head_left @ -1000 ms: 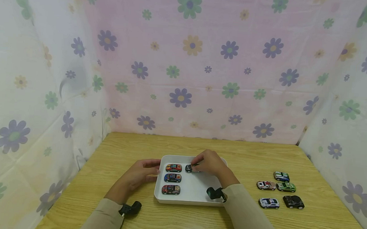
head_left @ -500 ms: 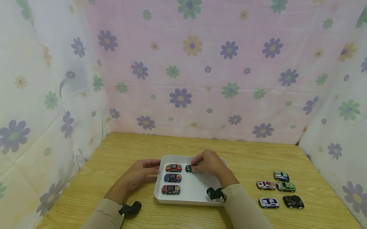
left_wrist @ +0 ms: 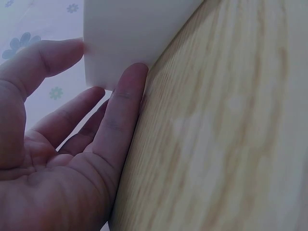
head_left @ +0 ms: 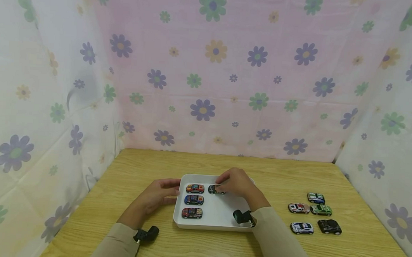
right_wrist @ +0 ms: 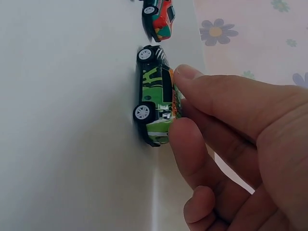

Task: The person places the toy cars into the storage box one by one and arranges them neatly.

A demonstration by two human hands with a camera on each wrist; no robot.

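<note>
My right hand (head_left: 239,183) reaches over the white tray (head_left: 227,223) and pinches a black-and-green toy car (right_wrist: 156,91) in its back row. The wheels of this car face the tray floor in the right wrist view, and its roof side is at my fingertips (right_wrist: 187,137). My left hand (head_left: 153,195) holds its loosely bent fingers against the tray's left wall, touching it low near the table (left_wrist: 240,120). Along the tray's left side are a red-orange toy car (head_left: 195,188), a blue one (head_left: 193,199) and a dark red one (head_left: 192,212).
To the right of the tray, several more toy cars lie on the table, among them a green one (head_left: 321,210), a black one (head_left: 330,226) and a white one (head_left: 302,228). Flower-patterned cloth (head_left: 229,87) walls the back and both sides.
My right fingers have shifted very slightly right, and a little more of the black-and-green car shows. My left hand and the tray stay in place.
</note>
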